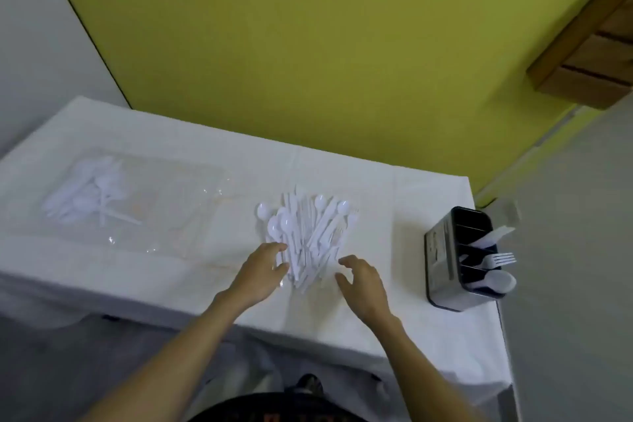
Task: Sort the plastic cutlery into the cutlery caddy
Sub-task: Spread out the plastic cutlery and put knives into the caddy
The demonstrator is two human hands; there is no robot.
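A loose pile of white plastic cutlery [306, 235], spoons, knives and forks mixed, lies in the middle of the white-clothed table [205, 284]. My left hand [262, 272] rests at the pile's near left edge, its fingertips touching the handles. My right hand [363, 283] hovers just right of the pile's near end with fingers spread and nothing in it. The dark cutlery caddy [445, 271] stands at the table's right edge, holding a knife [493, 236], a fork [498, 260] and a spoon [500, 281] in separate compartments.
A clear plastic bag [137, 202] with more white cutlery [90, 195] lies flat on the left of the table. A yellow wall rises behind the table. A wooden shelf [589, 55] hangs at the upper right. The table's right edge runs just past the caddy.
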